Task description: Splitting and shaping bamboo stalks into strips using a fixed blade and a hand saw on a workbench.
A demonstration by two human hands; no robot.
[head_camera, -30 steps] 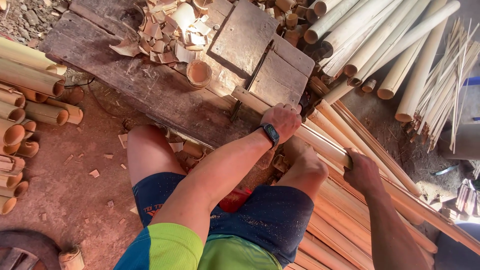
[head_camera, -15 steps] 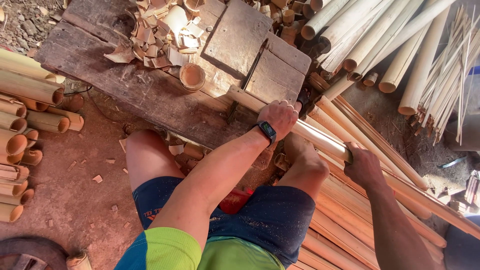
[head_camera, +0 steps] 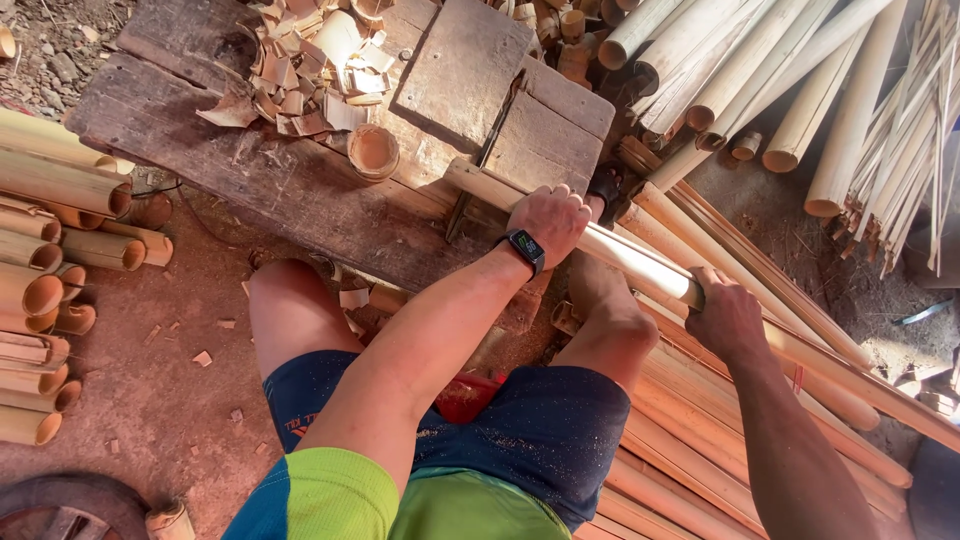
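A long pale bamboo pole [head_camera: 630, 255] lies slantwise across the dark wooden bench [head_camera: 290, 190], its cut end near the bench's middle. My left hand [head_camera: 550, 222], with a black watch on the wrist, grips the pole near that end. My right hand [head_camera: 725, 318] is wrapped around the same pole farther to the right. I sit low, my bare knees to either side of my left arm. A short cut bamboo ring [head_camera: 373, 152] stands on the bench beyond the pole's end.
Bamboo offcuts [head_camera: 310, 70] are heaped on the bench's far side. Short bamboo sections [head_camera: 45, 260] are stacked at the left. Long poles [head_camera: 760, 70] lie at the upper right, split slats [head_camera: 910, 130] beside them. More poles [head_camera: 700, 420] lie under my right arm.
The view has shifted, so the bench sits lower and more to the right in frame. Both hands have kept their grip on the pole; the short ring stands clear of its end.
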